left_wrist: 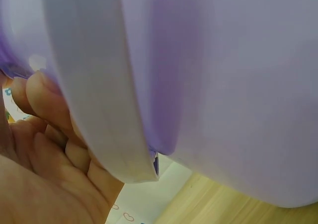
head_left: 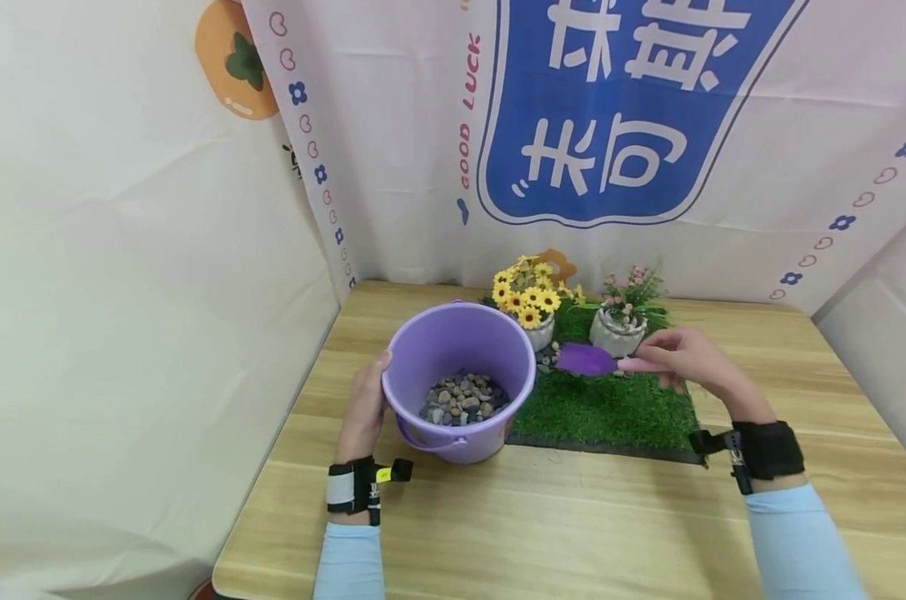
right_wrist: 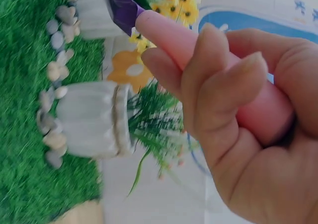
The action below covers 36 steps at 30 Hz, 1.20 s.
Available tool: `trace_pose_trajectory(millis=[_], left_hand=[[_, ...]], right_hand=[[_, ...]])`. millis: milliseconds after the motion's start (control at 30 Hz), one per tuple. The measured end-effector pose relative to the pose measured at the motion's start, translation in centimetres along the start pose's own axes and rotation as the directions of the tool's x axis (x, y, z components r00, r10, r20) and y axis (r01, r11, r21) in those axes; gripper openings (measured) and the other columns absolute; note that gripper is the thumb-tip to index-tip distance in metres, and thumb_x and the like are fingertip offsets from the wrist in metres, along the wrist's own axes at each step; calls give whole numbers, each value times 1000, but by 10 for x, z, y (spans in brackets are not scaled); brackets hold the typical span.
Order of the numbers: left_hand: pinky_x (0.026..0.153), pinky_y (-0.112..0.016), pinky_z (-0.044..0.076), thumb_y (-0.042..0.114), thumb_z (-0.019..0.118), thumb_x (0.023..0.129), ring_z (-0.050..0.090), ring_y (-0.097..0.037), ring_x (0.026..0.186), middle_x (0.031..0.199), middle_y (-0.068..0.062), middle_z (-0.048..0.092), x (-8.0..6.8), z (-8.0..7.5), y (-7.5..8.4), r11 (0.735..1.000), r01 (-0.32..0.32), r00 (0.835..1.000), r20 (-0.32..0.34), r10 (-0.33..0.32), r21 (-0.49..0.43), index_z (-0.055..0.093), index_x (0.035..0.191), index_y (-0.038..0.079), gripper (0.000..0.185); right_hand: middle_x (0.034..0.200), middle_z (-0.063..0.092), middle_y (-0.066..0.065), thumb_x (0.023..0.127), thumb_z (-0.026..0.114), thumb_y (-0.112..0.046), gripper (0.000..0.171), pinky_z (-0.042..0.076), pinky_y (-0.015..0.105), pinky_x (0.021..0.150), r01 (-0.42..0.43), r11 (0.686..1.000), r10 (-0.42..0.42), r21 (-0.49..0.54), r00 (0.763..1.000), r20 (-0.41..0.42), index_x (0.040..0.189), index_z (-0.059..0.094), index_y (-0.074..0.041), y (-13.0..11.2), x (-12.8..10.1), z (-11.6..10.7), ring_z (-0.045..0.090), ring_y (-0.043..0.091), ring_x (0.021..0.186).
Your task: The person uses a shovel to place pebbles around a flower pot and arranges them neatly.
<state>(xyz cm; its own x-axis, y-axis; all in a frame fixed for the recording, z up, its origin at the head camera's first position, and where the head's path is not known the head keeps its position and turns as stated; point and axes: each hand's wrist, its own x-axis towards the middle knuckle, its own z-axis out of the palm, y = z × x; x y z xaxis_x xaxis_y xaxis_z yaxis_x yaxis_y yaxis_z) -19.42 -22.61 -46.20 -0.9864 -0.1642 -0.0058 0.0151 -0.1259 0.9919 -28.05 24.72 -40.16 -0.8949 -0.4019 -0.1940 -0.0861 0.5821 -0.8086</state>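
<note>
We had our left hand at the 9 o'clock side of the purple bucket, fingers curled round the rim; in the left wrist view the fingertips pressed right under the lip, so the grip looked firm. The bucket stood on the tabletop just left of the grass mat, its near wall touching the mat's edge, w/ a shallow layer of pebbles in the bottom. Our right hand was closed on the pink handle of the small purple shovel; in the right wrist view the fingers wrapped the handle, thumb side hidden. The blade hung over the mat at abt 12 o'clock of its middle, pointing toward 9 o'clock, betw. the sunflower pot and the white pot w/ pink blooms. Whether the blade carried any stones we couldn't tell; it looked flat and bare from the head view. Loose pebbles lay on the grass round the feet of both pots. Our read: the step in hand was working stones betw. bucket and mat w/ the shovel, left hand steadying the bucket. The next move, as we judged it, would call for keeping the blade level, clearing the sunflower pot at its tip, and holding the bucket still so the rim didn't shift. A tilt of the blade could spill stones onto the mat short of the mark.
</note>
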Motion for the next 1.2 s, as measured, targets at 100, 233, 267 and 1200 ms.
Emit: trace_pose_trajectory(millis=[100,233,267,1200], left_hand=[[73,-39,47,50,48,91,56,-40,90,105,-27,60,1,1,0,1000,-3,1000,5,3,10,61,111,0,56],[67,-33,47,47,47,93,58,-32,81,100,-27,60,2,0,-1,1000,-9,1000,1,9,6,60,110,-4,55],[67,-33,47,47,47,93,58,-32,81,100,-27,60,2,0,-1,1000,-9,1000,2,9,3,60,110,-4,55],[74,-43,48,52,48,90,56,-44,91,104,-27,60,2,0,-2,999,-26,1000,5,26,19,63,109,1,56]], right_hand=[[70,60,19,91,57,-34,35,48,39,44,7,999,-6,49,1000,-17,105,61,-2,15,-8,-4,57,30,52],[74,62,18,92,57,-33,38,50,42,48,33,992,-28,121,999,-41,109,58,1,28,-17,-7,58,33,56],[75,62,17,92,57,-32,38,51,43,49,41,990,-34,137,998,-50,110,58,2,30,-20,-6,59,33,57],[86,68,2,84,64,2,38,52,25,55,329,892,-113,311,827,-551,120,53,7,60,-95,29,65,12,64]])
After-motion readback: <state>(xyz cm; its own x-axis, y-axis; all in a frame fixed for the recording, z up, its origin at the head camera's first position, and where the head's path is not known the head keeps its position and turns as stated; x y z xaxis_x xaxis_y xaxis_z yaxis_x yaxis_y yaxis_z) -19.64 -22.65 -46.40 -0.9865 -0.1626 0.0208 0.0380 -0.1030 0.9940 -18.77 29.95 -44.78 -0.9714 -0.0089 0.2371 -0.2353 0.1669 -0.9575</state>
